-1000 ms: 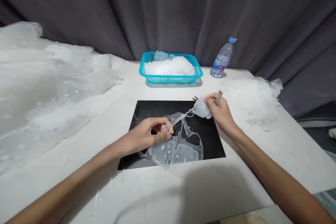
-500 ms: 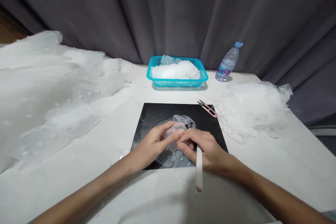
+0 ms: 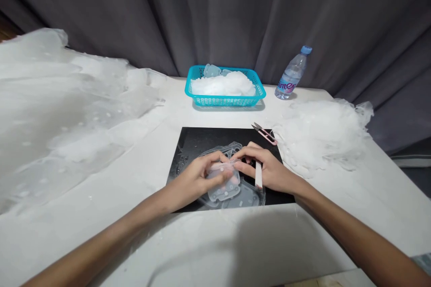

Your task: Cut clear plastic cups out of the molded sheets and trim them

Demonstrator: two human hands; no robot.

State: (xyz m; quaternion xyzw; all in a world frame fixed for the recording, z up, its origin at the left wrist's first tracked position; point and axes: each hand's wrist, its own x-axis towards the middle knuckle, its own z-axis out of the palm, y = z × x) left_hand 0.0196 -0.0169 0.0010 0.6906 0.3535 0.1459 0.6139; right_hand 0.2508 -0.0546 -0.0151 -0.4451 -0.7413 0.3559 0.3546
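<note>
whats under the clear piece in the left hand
Part of the left hand shows faintly through the clear piece. Past its edges, more translucent plastic lies on the black mat; anything else directly beneath is covered.

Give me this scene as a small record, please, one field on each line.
Left hand: holds a clear plastic piece
Right hand: at the piece's edge, holding a white stick
Beneath: black mat with more clear plastic
Scissors: at the mat's far right corner
Behind: blue basket holding a white pile; bottle right of it
Sides: left heap, right heap, both white
</note>
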